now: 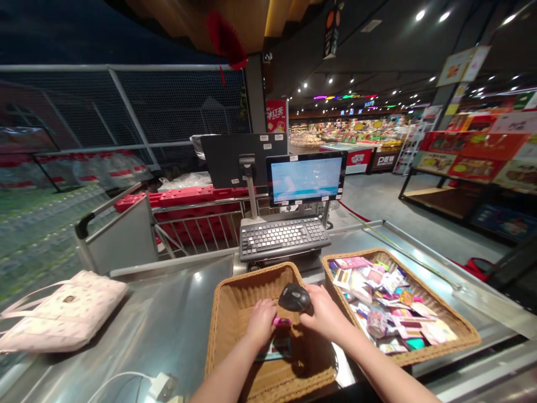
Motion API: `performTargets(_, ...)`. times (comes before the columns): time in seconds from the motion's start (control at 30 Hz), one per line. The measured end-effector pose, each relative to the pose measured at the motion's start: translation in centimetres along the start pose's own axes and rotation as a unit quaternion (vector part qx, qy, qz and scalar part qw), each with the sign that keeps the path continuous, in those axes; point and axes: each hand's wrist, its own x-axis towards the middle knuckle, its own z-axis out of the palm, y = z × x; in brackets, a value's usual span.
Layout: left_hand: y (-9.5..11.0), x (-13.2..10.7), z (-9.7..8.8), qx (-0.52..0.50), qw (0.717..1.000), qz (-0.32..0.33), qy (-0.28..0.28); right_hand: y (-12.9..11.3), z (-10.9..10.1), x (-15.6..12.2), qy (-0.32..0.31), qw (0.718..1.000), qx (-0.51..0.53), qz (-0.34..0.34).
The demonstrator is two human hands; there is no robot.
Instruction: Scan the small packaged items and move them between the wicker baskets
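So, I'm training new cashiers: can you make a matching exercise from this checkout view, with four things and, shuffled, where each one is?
Things:
1. Scanner
2. Pink packet
3. Keyboard
4. Cloth bag

Places:
A. Below the screen
B. In the right hand
C. On the steel counter, far left
D. In the left hand

Right pairs: 1-B, 2-D, 3-A, 4-C

Matt black plastic barcode scanner [294, 297] above rough wicker basket [226, 341].
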Motion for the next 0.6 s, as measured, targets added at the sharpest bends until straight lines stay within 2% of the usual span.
performTargets(0.2,-0.1,-0.2,0.7,0.002,0.999,-0.033,-0.027,0.4,-0.2,-0.1,-0.011,1.0,0.004,-0.011)
performTargets(0.37,1.1,0.2,-0.4,0.011,0.999,-0.05,-0.012,0.6,-1.9,-0.7,0.007,1.0,0.011,-0.012)
performTargets(0.47,3.0,1.7,-2.3,0.007,0.999,-0.03,0.03,1.1,-4.0,-1.3,0.029,0.999,0.018,-0.014)
performTargets(0.6,7.5,5.0,-4.7,-0.02,0.991,0.029,0.131,2.3,-7.9,-2.1,0.083,0.996,0.039,-0.013)
